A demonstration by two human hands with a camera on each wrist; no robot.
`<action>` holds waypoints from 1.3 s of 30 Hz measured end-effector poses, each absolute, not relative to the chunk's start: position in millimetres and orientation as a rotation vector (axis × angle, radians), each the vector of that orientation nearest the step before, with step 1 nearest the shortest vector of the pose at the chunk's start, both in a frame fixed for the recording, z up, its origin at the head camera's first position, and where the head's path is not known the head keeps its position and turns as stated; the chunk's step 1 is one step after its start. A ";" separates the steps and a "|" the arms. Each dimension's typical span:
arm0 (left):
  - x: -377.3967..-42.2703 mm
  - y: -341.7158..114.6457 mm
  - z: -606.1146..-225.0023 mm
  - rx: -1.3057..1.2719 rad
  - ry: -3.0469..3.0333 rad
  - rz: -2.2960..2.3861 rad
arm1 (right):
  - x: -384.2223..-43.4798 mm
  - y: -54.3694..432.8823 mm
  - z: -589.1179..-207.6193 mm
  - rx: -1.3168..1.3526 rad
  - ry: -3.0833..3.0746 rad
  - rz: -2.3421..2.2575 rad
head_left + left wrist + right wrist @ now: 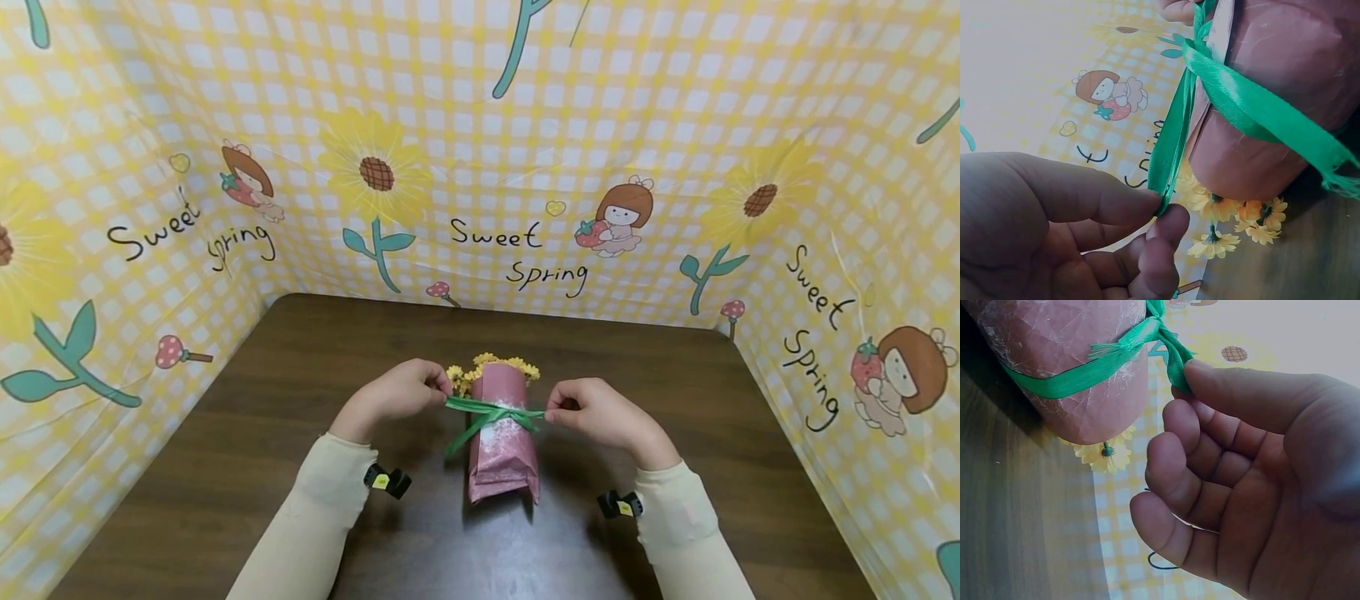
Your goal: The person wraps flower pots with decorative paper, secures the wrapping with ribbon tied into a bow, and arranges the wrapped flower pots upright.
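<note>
A bouquet of yellow flowers (529, 372) wrapped in pink paper (504, 467) lies on the table, blossoms toward the far side. A green ribbon (491, 413) goes round the wrapping and crosses in a knot with loops on top. My left hand (405, 390) pinches one ribbon loop (1169, 137) between thumb and index finger, left of the bouquet. Opposite it, my right hand (603, 412) pinches the other loop (1175, 362), its remaining fingers loosely curled. Both loops are stretched outward. One frayed ribbon tail (1335, 159) hangs toward the lower left in the head view.
The dark brown wooden table (300, 517) is enclosed at the back and sides by a yellow checked cloth (465, 167) printed with flowers, girls and lettering. Black wrist bands with yellow labels (381, 481) sit at both cuffs of the pale sleeves (300, 517).
</note>
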State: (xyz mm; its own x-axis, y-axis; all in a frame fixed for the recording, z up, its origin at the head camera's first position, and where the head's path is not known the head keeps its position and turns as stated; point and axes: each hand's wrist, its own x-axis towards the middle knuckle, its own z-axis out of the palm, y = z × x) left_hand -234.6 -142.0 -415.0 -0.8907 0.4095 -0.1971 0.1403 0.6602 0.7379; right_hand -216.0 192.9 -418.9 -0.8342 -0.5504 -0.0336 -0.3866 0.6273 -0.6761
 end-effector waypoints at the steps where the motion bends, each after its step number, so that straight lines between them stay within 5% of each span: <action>1: -235.0 -142.0 -415.6 0.438 2.541 1.079 | -216.3 192.7 -419.2 -0.766 2.613 -1.005; 39: -245.6 -139.0 -449.1 0.372 2.450 1.117 | -232.6 196.6 -443.5 -0.500 2.510 -1.330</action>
State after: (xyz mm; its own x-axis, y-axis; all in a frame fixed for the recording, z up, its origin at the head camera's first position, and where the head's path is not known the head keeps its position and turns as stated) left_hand -245.6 -139.0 -449.1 -0.8760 0.4046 -0.2627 0.0670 0.6412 0.7644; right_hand -232.6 196.6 -443.5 -0.9081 -0.4138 -0.0643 -0.1793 0.5229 -0.8333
